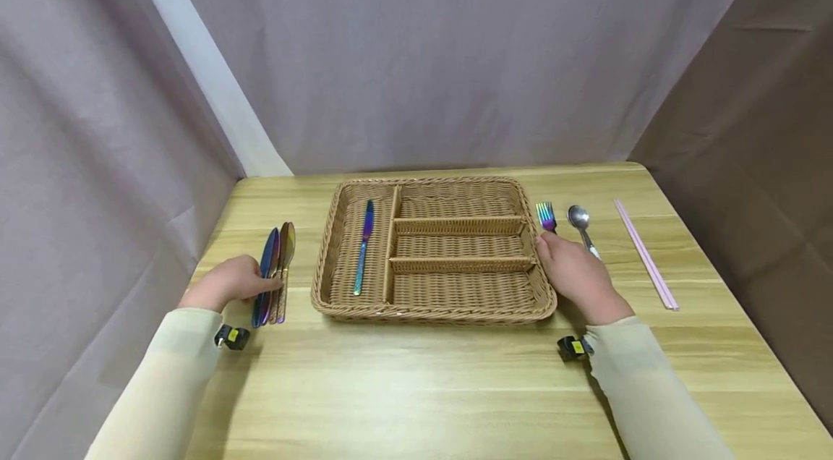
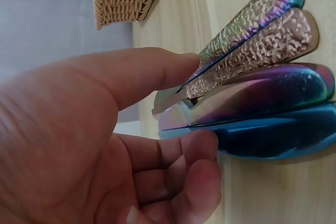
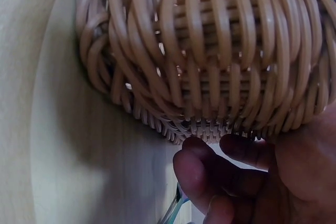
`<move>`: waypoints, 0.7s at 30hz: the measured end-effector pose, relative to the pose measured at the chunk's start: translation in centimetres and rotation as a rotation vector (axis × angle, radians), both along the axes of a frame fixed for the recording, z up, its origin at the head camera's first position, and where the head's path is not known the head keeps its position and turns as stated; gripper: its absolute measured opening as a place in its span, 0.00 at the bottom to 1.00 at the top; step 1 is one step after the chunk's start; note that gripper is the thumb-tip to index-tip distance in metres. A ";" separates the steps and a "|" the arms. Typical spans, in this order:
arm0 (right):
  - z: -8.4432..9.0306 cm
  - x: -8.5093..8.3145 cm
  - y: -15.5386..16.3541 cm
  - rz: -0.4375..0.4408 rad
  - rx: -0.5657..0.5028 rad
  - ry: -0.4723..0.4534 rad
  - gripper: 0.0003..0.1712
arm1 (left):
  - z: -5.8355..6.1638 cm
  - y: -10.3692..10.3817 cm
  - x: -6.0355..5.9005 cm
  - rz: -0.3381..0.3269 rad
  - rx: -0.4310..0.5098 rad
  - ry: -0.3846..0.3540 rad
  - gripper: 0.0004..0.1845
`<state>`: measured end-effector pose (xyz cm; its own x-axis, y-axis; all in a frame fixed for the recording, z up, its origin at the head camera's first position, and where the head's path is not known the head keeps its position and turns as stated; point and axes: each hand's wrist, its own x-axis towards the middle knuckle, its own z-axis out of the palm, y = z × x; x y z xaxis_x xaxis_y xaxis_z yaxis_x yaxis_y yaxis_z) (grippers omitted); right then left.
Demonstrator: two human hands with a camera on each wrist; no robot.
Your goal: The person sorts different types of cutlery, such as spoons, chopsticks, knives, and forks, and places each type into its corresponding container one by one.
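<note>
Wooden surface (image 1: 416, 388), light grain, carrying all items; no brand, label or legible writing on any piece. Two cream sleeves (image 1: 163, 380) nearest the viewer, each with a small black-and-yellow device at the wrist. Left hand (image 1: 228, 285): resting at the handle end of a cluster of knives (image 1: 276, 268) left of the basket; the left wrist view shows thumb above and fingertips (image 2: 202, 145) below touching the iridescent blue, purple and hammered rose-gold handles, the grip loosely closing on them though not wrapped round. Right hand (image 1: 575, 275): lying against the right outer wall of the wicker basket (image 1: 338, 228), fingers curled at its lower rim in the right wrist view; whether the grip has closed on the fork handle beneath it cannot be told. Basket: rectangular, tan weave, one long compartment at left, three shorter ones stacked at right. One iridescent knife (image 1: 363, 249) lies lengthwise in the left compartment. Just right of the basket: rainbow fork (image 1: 545, 216), tines away, handle under the right hand; beside it a silver spoon (image 1: 581, 227); farther right, pink chopsticks (image 1: 646, 254). Behind: grey-mauve cloth backdrop (image 1: 416, 48).
</note>
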<state>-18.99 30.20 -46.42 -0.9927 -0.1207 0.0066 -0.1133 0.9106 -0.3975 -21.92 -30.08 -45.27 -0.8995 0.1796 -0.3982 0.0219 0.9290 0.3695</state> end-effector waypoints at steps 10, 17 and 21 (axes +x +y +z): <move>0.2 0.1 -0.4 -0.017 0.031 -0.004 0.33 | -2.6 -2.2 -1.6 -0.017 0.012 0.002 0.27; 0.4 0.3 -0.7 -0.028 0.081 0.018 0.32 | -2.7 -2.6 -1.2 -0.029 0.008 0.031 0.28; 0.4 0.6 -0.6 -0.050 0.078 0.078 0.28 | 0.3 -0.6 0.6 0.010 -0.002 0.013 0.28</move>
